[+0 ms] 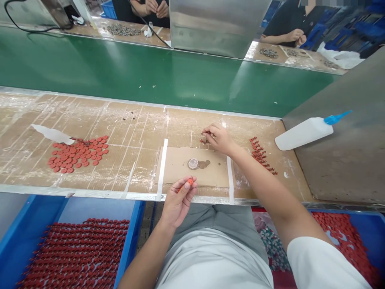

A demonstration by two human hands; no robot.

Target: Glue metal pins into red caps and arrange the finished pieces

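Note:
Near the table's front edge, my left hand [179,200] pinches a small round red piece [190,182] between thumb and fingertips. Farther forward and to the right, my right hand [219,138] has its fingertips together at a few tiny dark-red parts [204,141] on the table, just behind the cardboard sheet [177,160]; whether it grips one is too small to tell. On that sheet, between my hands, sits a small round dish [193,163] beside a dark wet stain [204,164].
Red discs [78,154] lie piled at the left. Assembled red pieces [261,156] form a row at the right, beside a white bottle [306,132]. Blue bins [136,224] flank my lap. Beyond the green belt [150,76], other people's hands work over small metal parts [123,30].

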